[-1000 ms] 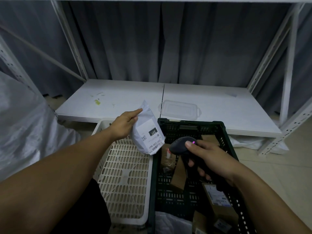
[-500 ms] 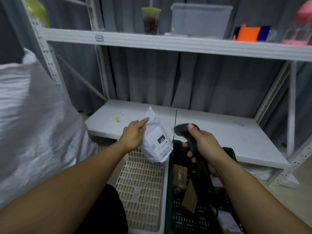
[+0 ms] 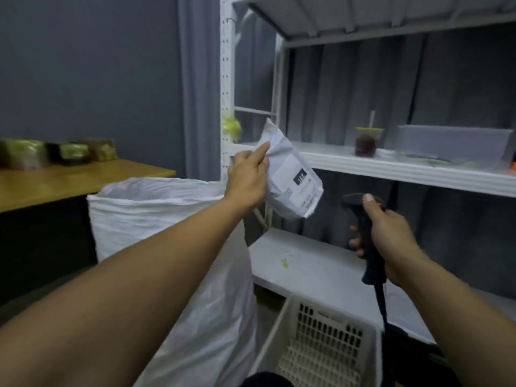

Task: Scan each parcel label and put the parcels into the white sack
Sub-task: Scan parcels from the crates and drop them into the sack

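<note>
A person's left hand pinches a white plastic parcel by its upper corner, fingers curled into the wrapping. It holds the parcel in the air, printed label facing them, just beyond the right edge of the open white sack, which stands upright. The right hand grips a black handheld scanner, thumb on top, its cable hanging down beside a cream slatted basket. Behind, a white metal shelf carries a lidded drink cup and a clear box; a wooden table stands at left.
</note>
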